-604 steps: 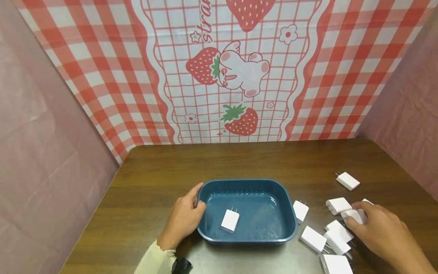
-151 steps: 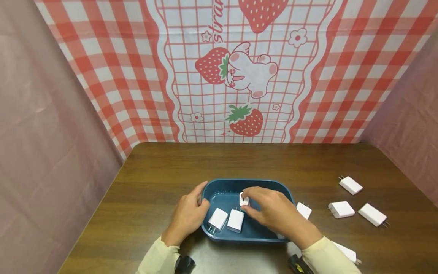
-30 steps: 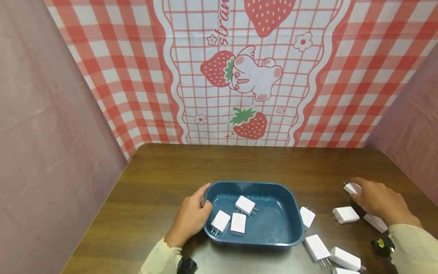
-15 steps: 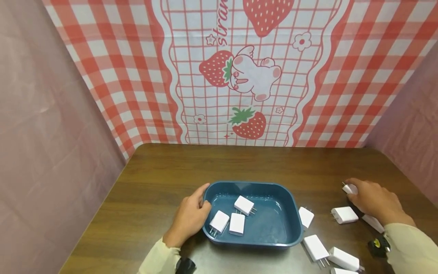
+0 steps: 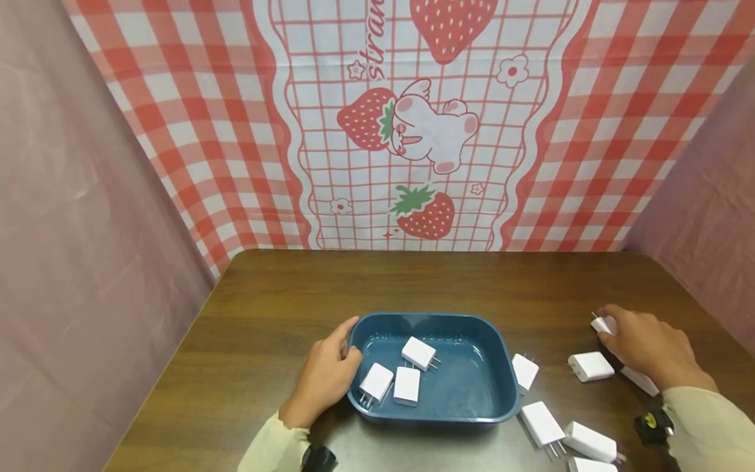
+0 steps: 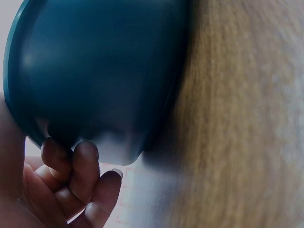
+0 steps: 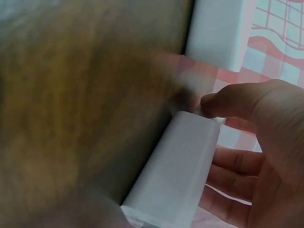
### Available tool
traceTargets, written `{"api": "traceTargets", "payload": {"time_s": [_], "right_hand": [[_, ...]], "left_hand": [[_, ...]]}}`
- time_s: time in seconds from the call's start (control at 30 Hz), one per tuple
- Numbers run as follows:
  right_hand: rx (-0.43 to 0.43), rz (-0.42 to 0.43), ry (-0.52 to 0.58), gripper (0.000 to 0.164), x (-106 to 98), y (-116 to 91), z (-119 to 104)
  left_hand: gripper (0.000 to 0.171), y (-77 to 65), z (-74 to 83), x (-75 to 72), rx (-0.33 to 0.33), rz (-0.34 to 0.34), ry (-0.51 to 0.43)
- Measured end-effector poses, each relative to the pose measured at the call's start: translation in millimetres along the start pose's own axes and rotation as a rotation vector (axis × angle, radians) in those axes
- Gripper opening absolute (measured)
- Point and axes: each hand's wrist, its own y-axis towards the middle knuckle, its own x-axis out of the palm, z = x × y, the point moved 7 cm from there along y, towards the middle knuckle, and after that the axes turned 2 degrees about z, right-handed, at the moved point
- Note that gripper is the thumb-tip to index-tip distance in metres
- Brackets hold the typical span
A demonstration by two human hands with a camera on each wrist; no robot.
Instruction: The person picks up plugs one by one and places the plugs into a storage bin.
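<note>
Head view: right hand (image 5: 651, 347) pinches the far charger (image 5: 599, 325) at right on the table (image 5: 265, 314), long axis slanting from far left toward that hand; left hand (image 5: 327, 370) grips the tray (image 5: 463, 393), 3 chargers (image 5: 407, 385) inside. Backdrop (image 5: 377, 164) reads sideways "stran", cut off.

Left wrist: fingers (image 6: 85, 164) curl against it.

Right wrist: nearer charger (image 7: 171, 166), no legible brand.

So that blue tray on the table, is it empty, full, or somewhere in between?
Somewhere in between: three white chargers lie in the blue tray, toward its left side, while its floor on the right is bare.
</note>
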Motion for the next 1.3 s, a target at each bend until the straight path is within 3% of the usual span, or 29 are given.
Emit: {"api": "traceTargets", "payload": {"time_s": [0.23, 0.57, 1.13, 1.3], "right_hand": [[-0.012, 0.055, 0.002, 0.049, -4, -2, -2], [0.053, 0.16, 0.095, 0.05, -10, -8, 1], [0.073, 0.178, 0.15, 0.049, -13, -16, -12], [0.075, 0.226, 0.183, 0.05, -15, -18, -19]], "left_hand": [[0.054, -1.2, -1.5, 0.7, -0.02, -0.008, -0.025], [0.054, 1.4, 0.7, 0.8, -0.009, -0.004, -0.017], [0.054, -0.6, 0.8, 0.6, -0.019, -0.012, -0.01], [0.054, -0.4, 0.6, 0.4, -0.017, -0.013, -0.007]]}}
